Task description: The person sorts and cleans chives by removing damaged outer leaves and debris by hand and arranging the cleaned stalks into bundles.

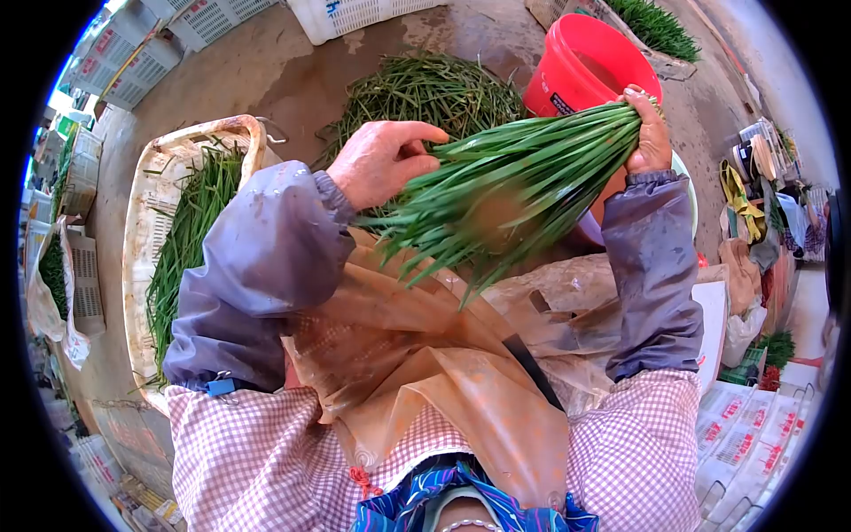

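Note:
My right hand (pixel 650 133) is closed around the gathered stem end of a bunch of garlic chives (pixel 541 168), held up before me. The long flat green leaves fan out to the left and droop at their tips. Beside the upper left leaves is my left hand (pixel 383 162), its index finger stretched out and the other fingers partly bent. Nothing shows in its grasp; whether the fingertips touch the leaves is hard to tell. Beneath the bunch, a brown plastic apron (pixel 399 328) covers my lap.
A pile of loose green leaves (pixel 425 93) lies on the wet floor ahead. A red bucket (pixel 554 66) stands behind the bunch. On my left, a dirty white crate (pixel 137 257) holds more greens. White baskets (pixel 328 22) line the back, and stacked white packages (pixel 745 426) are at right.

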The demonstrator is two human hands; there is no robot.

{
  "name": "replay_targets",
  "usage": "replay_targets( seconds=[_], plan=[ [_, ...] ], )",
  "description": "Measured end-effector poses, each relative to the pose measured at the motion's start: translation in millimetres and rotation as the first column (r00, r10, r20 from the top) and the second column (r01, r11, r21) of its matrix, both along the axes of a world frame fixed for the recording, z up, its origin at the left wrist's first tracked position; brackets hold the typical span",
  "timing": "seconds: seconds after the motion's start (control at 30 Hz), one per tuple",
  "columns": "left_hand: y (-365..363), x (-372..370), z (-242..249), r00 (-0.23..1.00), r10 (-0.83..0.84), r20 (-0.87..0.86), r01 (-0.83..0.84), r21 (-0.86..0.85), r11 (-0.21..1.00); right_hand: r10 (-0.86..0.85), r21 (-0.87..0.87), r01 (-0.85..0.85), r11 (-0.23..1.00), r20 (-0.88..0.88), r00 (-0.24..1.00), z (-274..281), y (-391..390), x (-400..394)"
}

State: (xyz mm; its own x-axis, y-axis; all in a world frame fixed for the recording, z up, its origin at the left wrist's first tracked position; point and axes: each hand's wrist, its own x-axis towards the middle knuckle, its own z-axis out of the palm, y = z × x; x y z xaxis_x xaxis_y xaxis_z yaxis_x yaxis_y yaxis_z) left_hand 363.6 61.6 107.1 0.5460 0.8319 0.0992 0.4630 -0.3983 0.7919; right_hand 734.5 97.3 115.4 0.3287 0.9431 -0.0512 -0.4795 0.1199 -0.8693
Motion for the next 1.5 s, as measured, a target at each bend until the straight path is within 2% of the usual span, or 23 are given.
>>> replay_targets(
  seconds=[0.07, 0.17, 0.2, 0.3, 0.33, 0.47, 0.6, 0.7, 0.8, 0.9, 1.03, 1.07, 1.17, 1.23, 1.3, 1.37, 1.4, 1.43, 1.5],
  plan=[
    [-0.6, -7.2, -0.2, 1.0, 0.004, 0.021, -0.001, -0.1, 0.995, -0.005, -0.004, 0.005, 1.0, -0.024, 1.0, -6.7, 0.5, 10.2],
    [-7.2, -12.3, -1.4, 0.993, 0.022, -0.115, -0.029, -0.066, 0.997, -0.052, -0.027, 0.052, 0.998, -0.005, 0.999, -3.7, -7.0, 8.6],
    [-13.9, -12.9, -1.6, 0.978, 0.062, -0.198, -0.035, 0.141, 0.989, -0.052, -0.044, 0.051, 0.998, -0.01, 0.999, -4.5, -7.2, 10.7],
    [-31.8, -6.5, 11.3, 0.986, 0.103, -0.132, -0.07, 0.238, 0.969, -0.024, -0.043, 0.023, 0.999, -0.024, 0.999, -6.9, -7.1, 19.1],
    [-41.1, -2.3, 12.1, 0.989, 0.123, -0.086, -0.086, 0.342, 0.936, -0.031, -0.046, 0.03, 0.998, -0.02, 0.999, -3.1, -11.1, 14.0],
    [-74.8, 10.6, 11.5, 0.991, 0.033, -0.129, 0.037, 0.5, 0.866, -0.022, -0.067, 0.019, 0.998, -0.042, 0.999, -6.6, -11.3, 14.3],
    [-84.6, 23.4, 1.7, 0.974, 0.052, -0.222, 0.035, 0.37, 0.928, 0.002, -0.051, -0.006, 0.999, -0.075, 0.997, -8.2, -12.2, 8.3],
    [-81.7, 26.7, -4.9, 0.965, 0.019, -0.262, 0.076, 0.349, 0.934, 0.009, -0.054, -0.013, 0.998, -0.073, 0.997, -8.4, -16.6, 0.8],
    [-81.4, 25.5, -4.9, 0.97, -0.007, -0.243, 0.083, 0.302, 0.95, -0.01, -0.062, 0.007, 0.998, -0.064, 0.998, -11.9, -16.6, 2.4],
    [-79.7, 19.0, -10.3, 0.992, 0.012, -0.123, 0.019, 0.25, 0.968, -0.026, -0.068, 0.022, 0.997, -0.052, 0.998, -13.9, -19.0, 2.5],
    [-76.0, 11.7, 0.3, 0.992, 0.05, 0.118, -0.05, 0.0, 0.999, -0.037, -0.007, 0.037, 0.999, -0.034, 0.999, -19.2, -23.2, 0.4],
    [-74.0, 7.9, 3.9, 0.991, 0.054, 0.12, -0.05, -0.04, 0.998, -0.044, 0.01, 0.044, 0.999, -0.027, 0.999, -18.0, -25.7, -1.7],
    [-65.1, -2.0, 11.5, 0.971, 0.091, 0.221, -0.088, -0.022, 0.996, -0.041, 0.065, 0.043, 0.997, -0.029, 0.999, -9.9, -33.2, -9.7],
    [-53.8, -16.1, 8.5, 0.942, 0.138, 0.307, -0.114, -0.095, 0.989, -0.017, 0.1, 0.021, 0.995, -0.048, 0.999, -5.0, -35.2, -5.8],
    [-45.7, -30.4, 8.6, 0.943, 0.192, 0.272, -0.178, -0.076, 0.981, 0.045, 0.113, -0.036, 0.993, -0.078, 0.996, 2.2, -39.2, -1.5],
    [-36.6, -38.3, 11.5, 0.964, 0.237, 0.123, -0.248, 0.086, 0.965, 0.138, 0.159, -0.122, 0.98, -0.089, 0.986, 12.9, -48.3, 0.4],
    [-30.2, -40.8, 14.3, 0.961, 0.266, 0.074, -0.273, 0.123, 0.954, 0.162, 0.239, -0.155, 0.959, -0.012, 0.987, 19.7, -54.6, -5.4],
    [-22.9, -43.3, 14.7, 0.953, 0.298, 0.055, -0.302, 0.106, 0.947, 0.206, 0.275, -0.194, 0.942, -0.015, 0.978, 25.5, -58.3, -8.4],
    [-11.3, -41.7, 28.7, 0.922, 0.358, -0.149, -0.333, 0.172, 0.927, 0.288, 0.341, -0.264, 0.902, -0.02, 0.958, 32.4, -63.8, -12.5]
  ],
)
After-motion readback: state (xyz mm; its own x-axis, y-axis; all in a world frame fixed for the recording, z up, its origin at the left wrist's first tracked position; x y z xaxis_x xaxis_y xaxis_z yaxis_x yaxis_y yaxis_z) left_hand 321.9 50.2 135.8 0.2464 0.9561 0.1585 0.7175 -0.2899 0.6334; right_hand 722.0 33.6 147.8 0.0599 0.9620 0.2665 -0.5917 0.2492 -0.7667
